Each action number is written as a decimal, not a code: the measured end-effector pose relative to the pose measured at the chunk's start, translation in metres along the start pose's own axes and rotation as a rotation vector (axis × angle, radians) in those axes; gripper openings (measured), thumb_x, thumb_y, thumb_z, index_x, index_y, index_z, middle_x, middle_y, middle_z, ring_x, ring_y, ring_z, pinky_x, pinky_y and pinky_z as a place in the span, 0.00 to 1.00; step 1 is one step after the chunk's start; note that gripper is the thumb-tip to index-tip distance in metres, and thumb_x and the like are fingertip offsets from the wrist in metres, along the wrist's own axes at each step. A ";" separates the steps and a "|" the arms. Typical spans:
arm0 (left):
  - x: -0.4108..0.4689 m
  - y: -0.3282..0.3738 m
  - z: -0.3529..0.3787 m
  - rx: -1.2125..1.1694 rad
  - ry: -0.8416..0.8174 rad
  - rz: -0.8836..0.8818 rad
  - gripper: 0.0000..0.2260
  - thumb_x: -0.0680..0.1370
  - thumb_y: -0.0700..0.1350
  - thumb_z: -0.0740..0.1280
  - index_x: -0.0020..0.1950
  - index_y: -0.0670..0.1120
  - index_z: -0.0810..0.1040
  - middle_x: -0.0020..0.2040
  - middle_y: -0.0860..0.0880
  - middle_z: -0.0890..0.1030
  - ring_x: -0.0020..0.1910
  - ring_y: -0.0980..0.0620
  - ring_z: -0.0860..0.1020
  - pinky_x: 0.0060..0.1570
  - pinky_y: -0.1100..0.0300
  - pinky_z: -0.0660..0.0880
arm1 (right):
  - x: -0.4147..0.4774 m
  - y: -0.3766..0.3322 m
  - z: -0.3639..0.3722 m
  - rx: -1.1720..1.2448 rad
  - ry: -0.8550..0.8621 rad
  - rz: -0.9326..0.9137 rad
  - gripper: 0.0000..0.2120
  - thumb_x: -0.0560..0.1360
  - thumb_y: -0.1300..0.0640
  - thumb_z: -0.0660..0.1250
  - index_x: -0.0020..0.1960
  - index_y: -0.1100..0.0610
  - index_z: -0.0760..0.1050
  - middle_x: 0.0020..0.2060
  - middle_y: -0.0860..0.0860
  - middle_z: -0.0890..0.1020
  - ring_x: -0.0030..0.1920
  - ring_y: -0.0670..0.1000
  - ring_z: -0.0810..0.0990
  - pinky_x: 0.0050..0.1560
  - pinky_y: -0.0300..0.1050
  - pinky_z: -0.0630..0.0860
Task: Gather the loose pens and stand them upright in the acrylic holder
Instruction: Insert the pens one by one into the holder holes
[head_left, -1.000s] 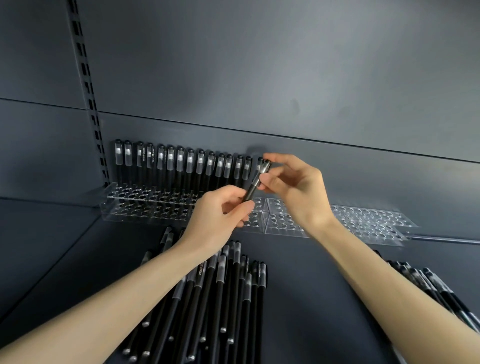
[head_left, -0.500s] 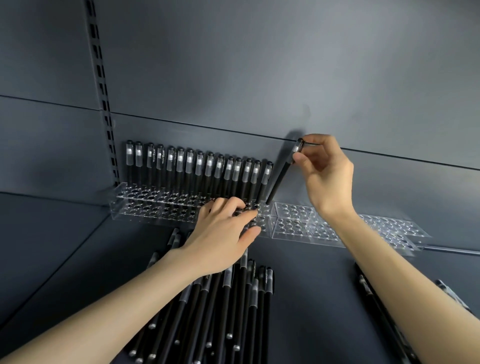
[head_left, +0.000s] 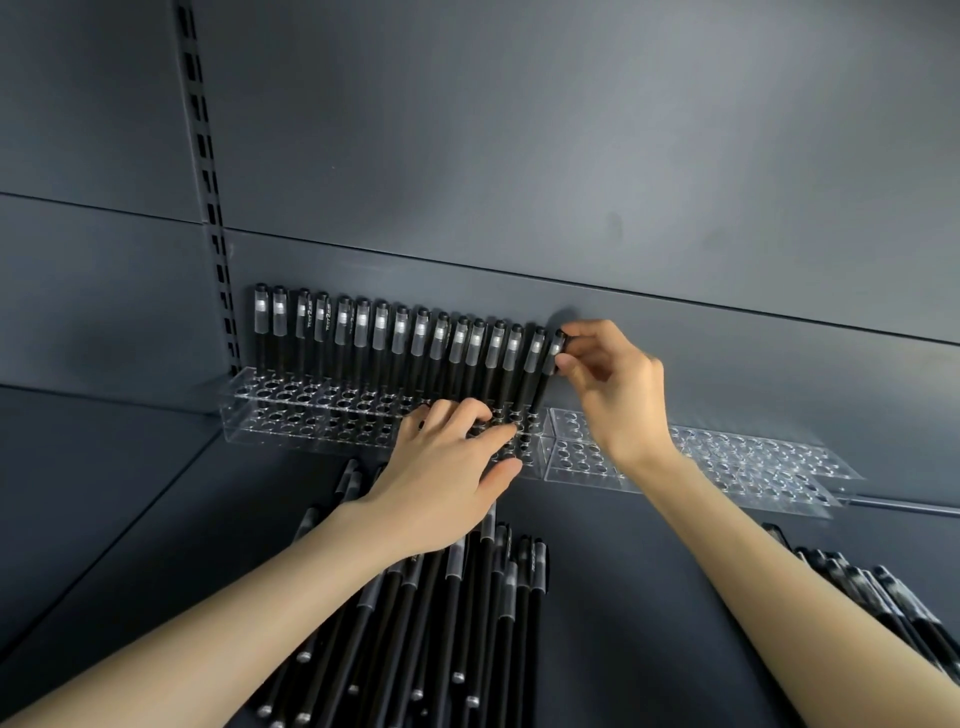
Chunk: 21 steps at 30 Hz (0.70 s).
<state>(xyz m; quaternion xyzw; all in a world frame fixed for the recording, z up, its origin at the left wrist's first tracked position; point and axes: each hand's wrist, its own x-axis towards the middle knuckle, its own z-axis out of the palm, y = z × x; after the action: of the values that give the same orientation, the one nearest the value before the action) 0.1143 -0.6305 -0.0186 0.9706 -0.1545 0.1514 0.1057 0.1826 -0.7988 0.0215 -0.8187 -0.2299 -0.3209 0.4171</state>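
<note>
A clear acrylic holder (head_left: 291, 415) with rows of holes stands against the shelf's back wall. Several black pens with frosted caps (head_left: 400, 343) stand upright in its back row. My right hand (head_left: 613, 389) pinches the cap of one black pen (head_left: 545, 379), which stands slightly tilted at the right end of that row with its tip down at the holder. My left hand (head_left: 447, 478) rests with fingers spread on the holder's right front part. A pile of loose black pens (head_left: 441, 613) lies on the shelf under my left forearm.
A second clear acrylic holder (head_left: 727, 462) with no pens in it sits to the right of the first. More loose black pens (head_left: 878, 597) lie at the right edge. A slotted upright (head_left: 208, 182) runs up the back wall on the left.
My right hand has brought the pen down from a steep slant to nearly upright at the row's right end. My left hand let go of the pen and settled on the holder.
</note>
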 end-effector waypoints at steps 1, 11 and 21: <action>0.000 0.000 0.000 0.002 0.003 0.001 0.22 0.82 0.59 0.48 0.74 0.55 0.61 0.70 0.54 0.62 0.68 0.51 0.59 0.69 0.51 0.52 | 0.000 -0.001 -0.001 -0.008 -0.003 -0.003 0.10 0.75 0.66 0.67 0.55 0.59 0.77 0.40 0.48 0.80 0.41 0.48 0.80 0.46 0.32 0.76; -0.005 0.008 -0.013 -0.106 0.035 -0.038 0.19 0.81 0.56 0.53 0.71 0.53 0.67 0.68 0.55 0.66 0.68 0.54 0.62 0.69 0.53 0.52 | -0.013 -0.013 -0.011 -0.066 -0.008 0.000 0.09 0.76 0.62 0.67 0.56 0.57 0.76 0.48 0.49 0.79 0.41 0.45 0.78 0.47 0.44 0.78; -0.089 -0.012 -0.042 -0.097 -0.035 -0.324 0.25 0.77 0.63 0.56 0.70 0.52 0.65 0.67 0.55 0.68 0.66 0.54 0.65 0.63 0.55 0.67 | -0.059 -0.054 0.002 0.082 -0.200 0.040 0.03 0.76 0.63 0.65 0.47 0.57 0.78 0.43 0.47 0.77 0.41 0.40 0.76 0.42 0.26 0.70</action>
<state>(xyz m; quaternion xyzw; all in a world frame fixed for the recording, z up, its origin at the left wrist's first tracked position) 0.0268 -0.5848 -0.0103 0.9791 -0.0051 0.1077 0.1726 0.1079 -0.7743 0.0072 -0.8334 -0.2668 -0.2195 0.4313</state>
